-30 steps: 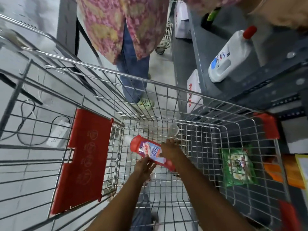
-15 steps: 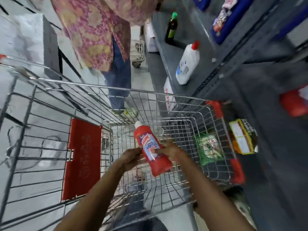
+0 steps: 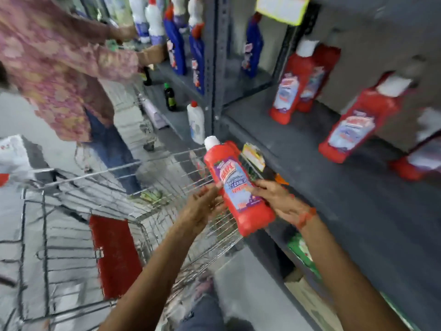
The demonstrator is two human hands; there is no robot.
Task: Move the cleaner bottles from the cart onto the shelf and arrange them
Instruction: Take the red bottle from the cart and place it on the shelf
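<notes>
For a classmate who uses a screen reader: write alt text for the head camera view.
Two bare hands, left hand and right hand, hold a red cleaner bottle with a white cap above a wire cart, beside a grey shelf where similar red bottles stand. Another person in a patterned top reaches toward blue bottles farther along.

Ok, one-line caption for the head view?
Both hands, left and right, hold a red bottle above the cart, beside the shelf of matching red bottles.

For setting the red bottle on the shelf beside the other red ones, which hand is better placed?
Right, probably. The right hand grips the red bottle on the side facing the shelf; the left hand is on the cart side.
</notes>
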